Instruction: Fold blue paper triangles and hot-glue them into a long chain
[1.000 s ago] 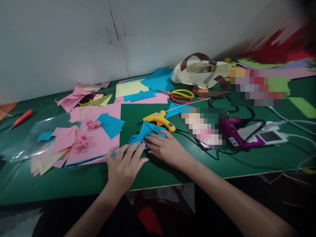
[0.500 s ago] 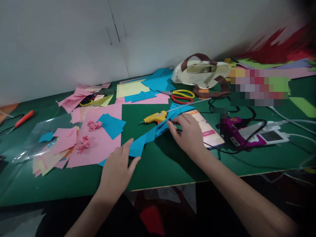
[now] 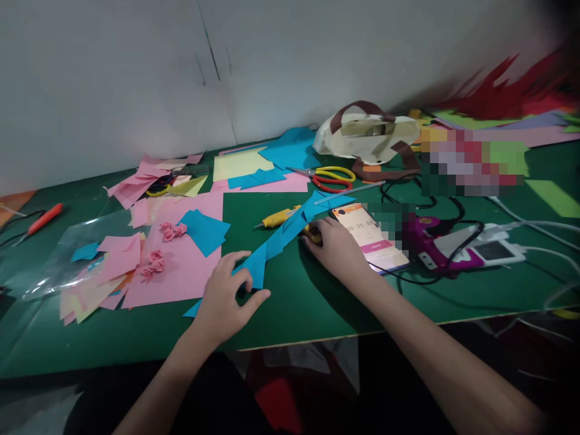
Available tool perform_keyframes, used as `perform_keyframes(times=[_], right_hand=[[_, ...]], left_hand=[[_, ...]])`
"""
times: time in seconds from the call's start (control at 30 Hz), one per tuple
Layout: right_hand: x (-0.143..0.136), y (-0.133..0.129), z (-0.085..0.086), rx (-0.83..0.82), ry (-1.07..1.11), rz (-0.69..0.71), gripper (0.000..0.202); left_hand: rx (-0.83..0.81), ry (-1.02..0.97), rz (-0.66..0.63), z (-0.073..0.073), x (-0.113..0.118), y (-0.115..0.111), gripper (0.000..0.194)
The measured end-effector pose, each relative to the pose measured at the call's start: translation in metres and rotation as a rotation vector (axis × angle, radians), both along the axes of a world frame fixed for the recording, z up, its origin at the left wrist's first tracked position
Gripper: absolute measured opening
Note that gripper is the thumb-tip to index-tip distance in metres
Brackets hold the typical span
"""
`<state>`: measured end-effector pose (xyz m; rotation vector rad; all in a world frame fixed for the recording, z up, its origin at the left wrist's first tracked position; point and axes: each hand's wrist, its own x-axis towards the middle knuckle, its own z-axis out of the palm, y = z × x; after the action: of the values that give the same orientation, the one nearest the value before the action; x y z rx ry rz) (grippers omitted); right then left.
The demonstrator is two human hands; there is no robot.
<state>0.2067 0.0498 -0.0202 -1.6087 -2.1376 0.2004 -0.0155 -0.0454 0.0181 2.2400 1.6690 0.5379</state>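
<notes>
A long strip of folded blue paper (image 3: 258, 263) runs slantwise across the table between my hands, its far end beside the phone. My left hand (image 3: 222, 302) rests at the near end of the strip, fingers curved and apart, the thumb stretched out. A yellow hot glue gun (image 3: 277, 218) lies partly behind the strip, nozzle pointing left. My right hand (image 3: 333, 244) is closed around the glue gun's handle. A clear glue stick (image 3: 351, 193) slants to the upper right behind the strip.
A lit phone (image 3: 369, 238) lies right of my right hand, near a purple power strip (image 3: 446, 248) with cables. Scissors (image 3: 333, 176) and a cream bag (image 3: 367, 136) stand behind. Pink paper roses (image 3: 154, 264) and pink sheets (image 3: 199, 266) lie left.
My right hand has let go of the blue strip and moved slightly down and left onto the glue gun's handle. My left hand has shifted slightly right, its fingers curling more.
</notes>
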Motion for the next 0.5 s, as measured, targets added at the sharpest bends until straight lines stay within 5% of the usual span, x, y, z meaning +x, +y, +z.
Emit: perform_keyframes(times=[0.17,0.4,0.5], right_hand=[[-0.003,-0.002,0.000,-0.068,0.103,-0.019,0.012],[-0.006,-0.006,0.000,-0.003,0.167,-0.073,0.019],[-0.007,-0.008,0.002,0.051,0.287,-0.084,0.027]], left_hand=[[-0.105,-0.065,-0.051,-0.008,0.006,0.003,0.007],[-0.158,-0.065,0.048,-0.009,0.008,-0.004,0.059],[-0.178,-0.061,0.060,-0.006,0.011,-0.007,0.060]])
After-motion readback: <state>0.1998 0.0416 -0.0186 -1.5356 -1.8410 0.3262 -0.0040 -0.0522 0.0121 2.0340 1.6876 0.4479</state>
